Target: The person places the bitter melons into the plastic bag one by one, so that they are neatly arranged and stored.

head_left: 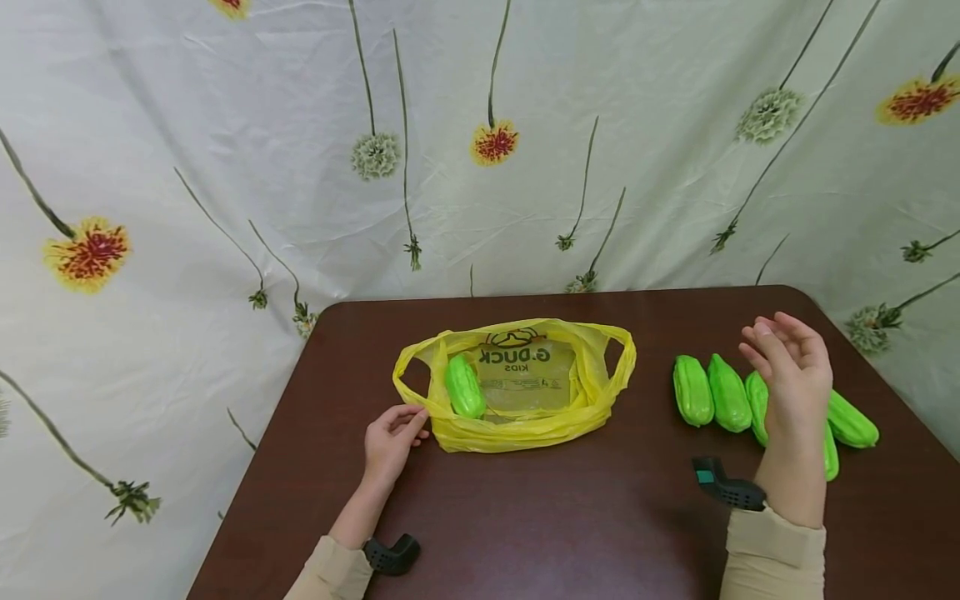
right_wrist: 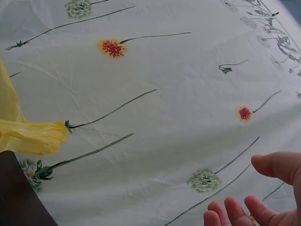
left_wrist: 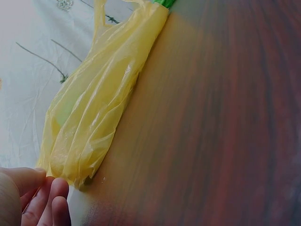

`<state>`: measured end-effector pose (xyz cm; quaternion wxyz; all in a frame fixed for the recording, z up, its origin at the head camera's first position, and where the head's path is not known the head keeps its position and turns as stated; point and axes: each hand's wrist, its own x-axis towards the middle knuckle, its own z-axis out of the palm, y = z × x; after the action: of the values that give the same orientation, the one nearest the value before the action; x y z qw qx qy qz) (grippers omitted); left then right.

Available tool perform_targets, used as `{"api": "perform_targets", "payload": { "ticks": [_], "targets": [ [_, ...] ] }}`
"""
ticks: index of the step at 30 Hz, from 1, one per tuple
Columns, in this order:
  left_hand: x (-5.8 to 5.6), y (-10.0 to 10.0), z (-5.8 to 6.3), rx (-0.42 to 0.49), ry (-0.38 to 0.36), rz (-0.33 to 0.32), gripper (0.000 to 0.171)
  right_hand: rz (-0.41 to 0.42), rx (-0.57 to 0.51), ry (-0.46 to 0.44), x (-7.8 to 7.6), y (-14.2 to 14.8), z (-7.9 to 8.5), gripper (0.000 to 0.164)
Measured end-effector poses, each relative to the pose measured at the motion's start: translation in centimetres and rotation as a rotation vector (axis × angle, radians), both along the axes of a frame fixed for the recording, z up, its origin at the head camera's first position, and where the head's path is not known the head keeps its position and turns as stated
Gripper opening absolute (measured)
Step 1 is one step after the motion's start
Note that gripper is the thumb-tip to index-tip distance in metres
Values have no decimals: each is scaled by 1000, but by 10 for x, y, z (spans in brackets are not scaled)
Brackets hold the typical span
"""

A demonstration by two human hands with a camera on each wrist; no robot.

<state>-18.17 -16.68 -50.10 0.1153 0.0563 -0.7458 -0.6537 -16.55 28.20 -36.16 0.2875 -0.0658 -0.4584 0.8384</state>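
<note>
In the head view, a yellow plastic bag [head_left: 517, 432] lies with its mouth spread wide and dark lettering showing inside. One bright green, ridged, gourd-like vegetable [head_left: 465, 387] is in its left part. My left hand [head_left: 392, 442] pinches the bag's left edge between thumb and fingers; the left wrist view shows the same hand [left_wrist: 35, 197] at the yellow plastic [left_wrist: 94, 103]. On the right, my right hand [head_left: 795, 367] is raised with loosely bent fingers, nothing held. Below and behind it lie several more green vegetables [head_left: 727, 395], some partly hidden by the forearm.
Everything stands on a dark brown table [head_left: 525, 525] with rounded far corners. Behind it hangs a pale curtain [head_left: 285, 108] printed with flowers. A dark band with a small device [head_left: 731, 487] is on the right wrist, another device [head_left: 393, 556] on the left.
</note>
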Motion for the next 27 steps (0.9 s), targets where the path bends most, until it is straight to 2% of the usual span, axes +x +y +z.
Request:
{"api": "perform_targets", "payload": {
  "ticks": [4, 10, 17, 27],
  "targets": [
    [0, 1, 0, -5, 7, 3, 24, -10, -54, -51, 5, 6, 3, 40],
    [0, 0, 1, -5, -2, 0, 24, -56, -107, -73, 9, 18, 2, 41],
    [12, 8, 31, -4, -39, -13, 17, -92, -123, -134, 11, 36, -2, 47],
    [11, 7, 29, -5, -34, -19, 18, -120, -125, -211, 16, 65, -14, 44]
  ]
}}
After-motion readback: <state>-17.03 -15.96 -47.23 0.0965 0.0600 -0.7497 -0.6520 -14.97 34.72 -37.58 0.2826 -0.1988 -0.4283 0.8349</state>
